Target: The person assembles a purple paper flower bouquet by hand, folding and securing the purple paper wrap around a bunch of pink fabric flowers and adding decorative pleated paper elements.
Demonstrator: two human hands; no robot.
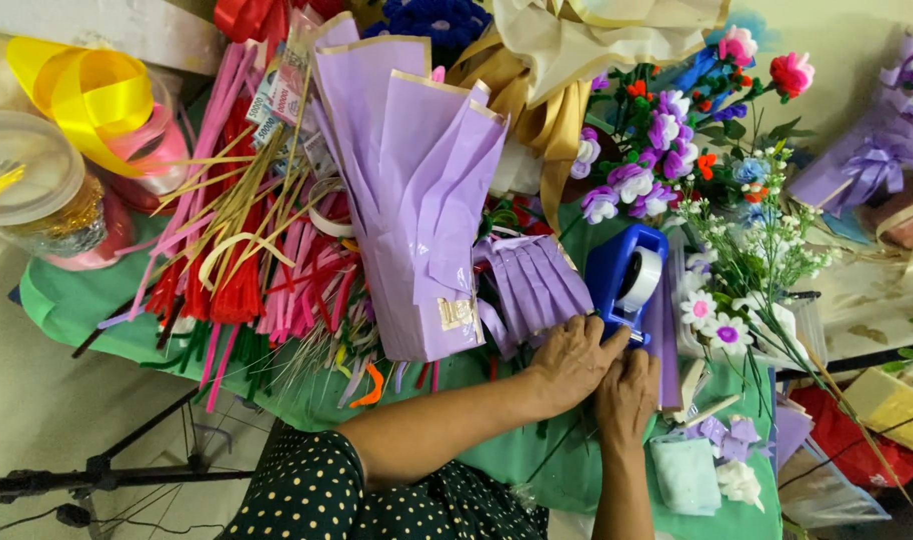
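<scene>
Resting side by side on the green cloth-covered table (87,300), both hands meet at the near end of a blue plastic tape dispenser (617,265) that carries a roll of clear tape (642,277); the left hand (574,358) lies with fingers curled against the dispenser's base and over the edge of a pleated fan of lilac paper (537,285); the right hand (627,395) sits just beside it, fingertips touching the same end of the dispenser; whether either pinches tape between its fingers cannot be told, since the knuckles hide them; a tall folded sheaf of lilac wrapping paper with gold edging (417,190) stands just left of the fan; a heap of pink and red fuzzy stems (242,270) lies further left; artificial purple and white flowers (667,150) spread beyond the dispenser; a yellow ribbon coil (87,95) sits at the far left.
</scene>
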